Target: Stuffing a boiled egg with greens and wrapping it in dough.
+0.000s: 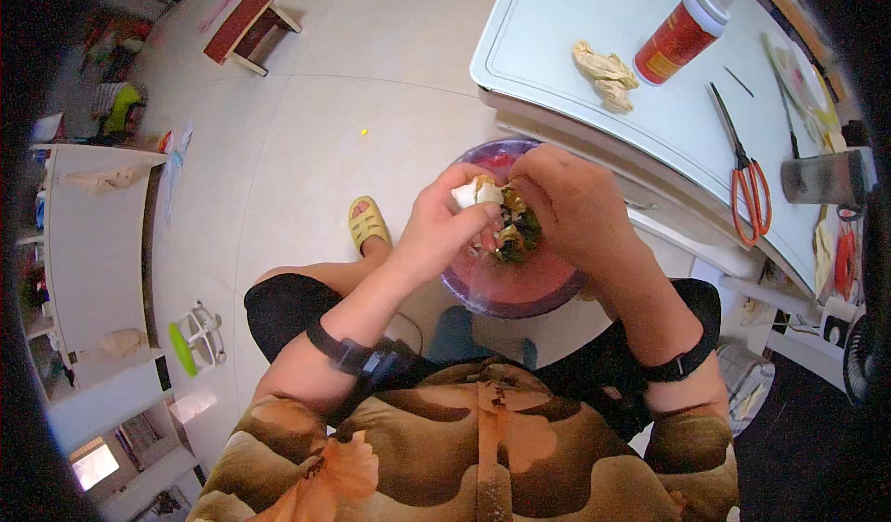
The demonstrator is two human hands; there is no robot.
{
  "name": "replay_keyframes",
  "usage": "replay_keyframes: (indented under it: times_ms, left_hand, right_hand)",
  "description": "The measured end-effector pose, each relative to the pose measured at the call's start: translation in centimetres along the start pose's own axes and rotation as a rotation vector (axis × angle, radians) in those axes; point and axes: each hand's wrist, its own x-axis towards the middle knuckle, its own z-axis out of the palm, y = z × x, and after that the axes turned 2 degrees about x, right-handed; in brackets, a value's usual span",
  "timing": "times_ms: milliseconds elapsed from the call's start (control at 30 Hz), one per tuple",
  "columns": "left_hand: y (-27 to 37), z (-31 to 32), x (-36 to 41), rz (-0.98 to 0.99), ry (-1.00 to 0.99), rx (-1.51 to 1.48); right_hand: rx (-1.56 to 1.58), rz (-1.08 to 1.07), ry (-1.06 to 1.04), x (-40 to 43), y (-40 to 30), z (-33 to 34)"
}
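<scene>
My left hand (449,223) grips a white, roundish piece of food (479,192) with brownish bits on its upper side; the picture does not settle its kind. Close on its right is my right hand (578,209), fingers curled downward. Its fingertips are mostly hidden, so whether they pinch anything cannot be told. Both hands are over a round pink tub with a purple rim (518,296), set between my knees. Dark green and yellow-brown scraps (518,240) lie inside it, partly covered by my fingers.
A white table (543,28) at upper right bears a red spray can (679,38), crumpled tan paper (605,76), orange-handled scissors (748,181) and a grey translucent cup (825,177). A red-topped stool (243,28) stands on the floor. White shelving (104,243) lines the left.
</scene>
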Motion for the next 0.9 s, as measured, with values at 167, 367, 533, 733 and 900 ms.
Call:
replay_keyframes:
  times_ms: [167, 367, 533, 733, 900]
  left_hand:
    - [-0.1, -0.2, -0.1, 0.007, -0.037, 0.026]
    - [-0.1, -0.5, 0.1, 0.005, 0.005, -0.040]
    - [-0.4, -0.5, 0.2, -0.020, 0.013, -0.191]
    - [0.0, -0.4, 0.0, -0.014, 0.009, -0.203]
    - [0.0, -0.4, 0.1, 0.024, 0.017, -0.165]
  right_hand:
    - [0.005, 0.071, 0.007, 0.0, 0.3, -0.2]
    - [0.437, 0.257, -0.024, -0.2, 0.7, 0.0]
    - [0.621, 0.347, -0.072, 0.0, 1.7, -0.1]
    - [0.609, 0.401, -0.135, 0.2, 1.1, -0.7]
    - [0.432, 0.334, -0.107, -0.1, 1.1, -0.2]
